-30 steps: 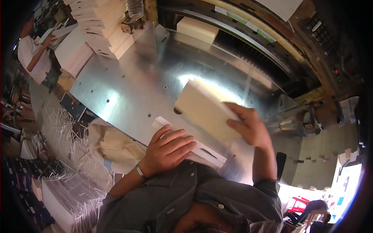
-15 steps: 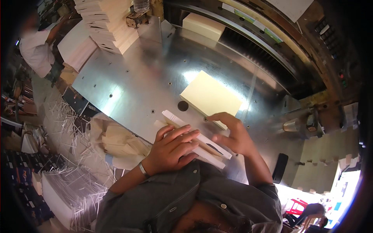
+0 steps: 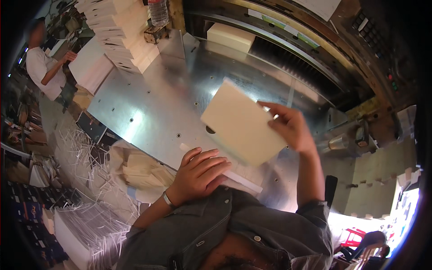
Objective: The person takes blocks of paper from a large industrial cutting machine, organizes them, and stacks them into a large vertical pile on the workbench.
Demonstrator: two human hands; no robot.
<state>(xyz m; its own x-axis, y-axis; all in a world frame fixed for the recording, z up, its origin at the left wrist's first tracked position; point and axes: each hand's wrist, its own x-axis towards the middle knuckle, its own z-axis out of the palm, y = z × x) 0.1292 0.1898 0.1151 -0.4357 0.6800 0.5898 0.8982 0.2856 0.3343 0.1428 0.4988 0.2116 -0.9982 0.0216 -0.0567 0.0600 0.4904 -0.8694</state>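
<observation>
A cream-coloured paper stack [image 3: 245,123], rectangular and apparently tilted up, is pinched at its right edge by my right hand [image 3: 290,126], thumb on the face toward me and fingers behind. Below and left of it, my left hand [image 3: 200,173] lies over a narrow bundle of white paper strips [image 3: 245,181] near the front edge of the metal table [image 3: 157,112]. Its fingers are close together and bent over the strips; the fingertips are partly hidden. A dark round hole in the table shows partly behind the stack.
Tall paper stacks [image 3: 119,31] stand at the back left, beside a plastic bottle [image 3: 158,12]. Another cream block [image 3: 230,37] sits at the back under the machine's beam. Paper shreds [image 3: 85,148] litter the floor at left. A person [image 3: 45,67] in white handles paper at far left.
My right hand has moved right and away from me and taken hold of the cream paper stack, which now looks raised. One white strip is no longer visible; my left hand has barely moved.
</observation>
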